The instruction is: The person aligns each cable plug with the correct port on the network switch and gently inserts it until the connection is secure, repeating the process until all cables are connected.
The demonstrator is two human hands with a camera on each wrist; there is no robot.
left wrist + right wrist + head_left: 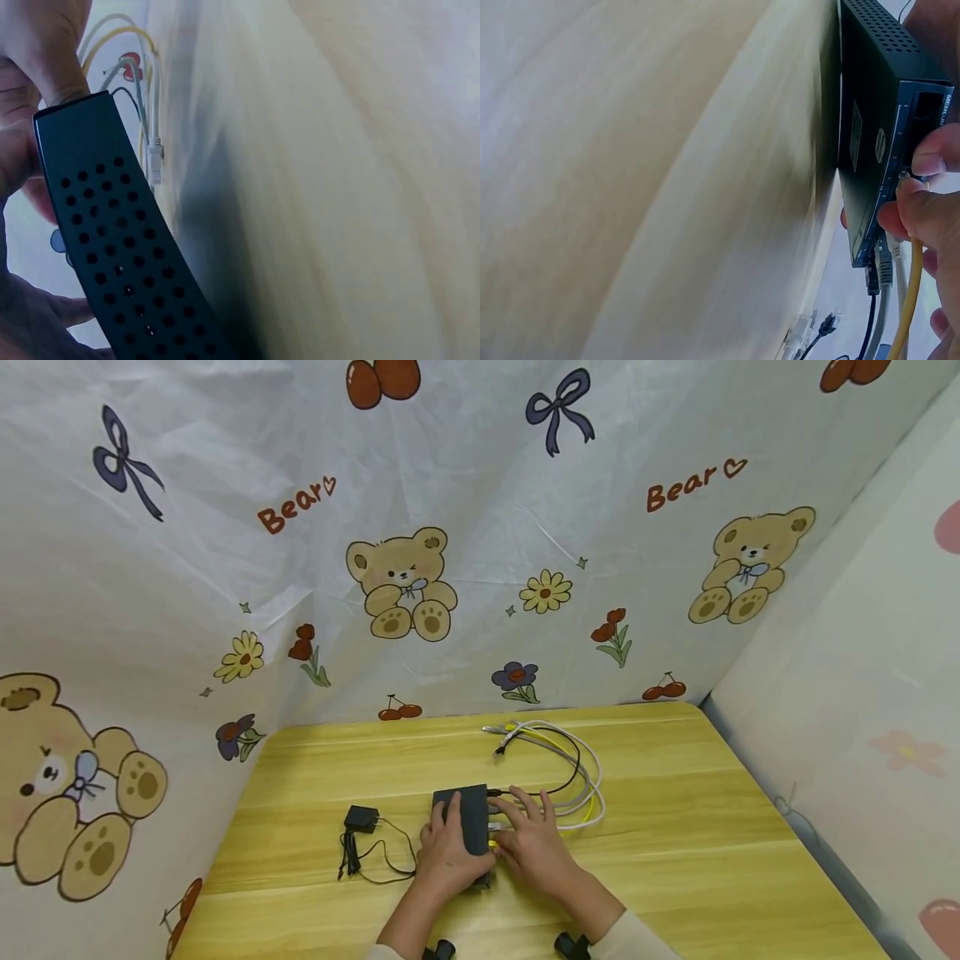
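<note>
A black network switch with a perforated side is raised at a tilt off the wooden table. My left hand grips it, fingers over its top and thumb by the near end. At the port side, my right hand pinches the plug end of a yellow network cable against a port. Whether that plug is fully seated is hidden by the fingers. Farther along the same row, a black cable, a grey cable and a white cable run into the switch.
A black power adapter with a bundled thin cord lies left of the switch. Cable loops curve behind the right hand, their loose plugs near the table's back. Two dark objects show at the wrists. Bear-print cloth hangs behind.
</note>
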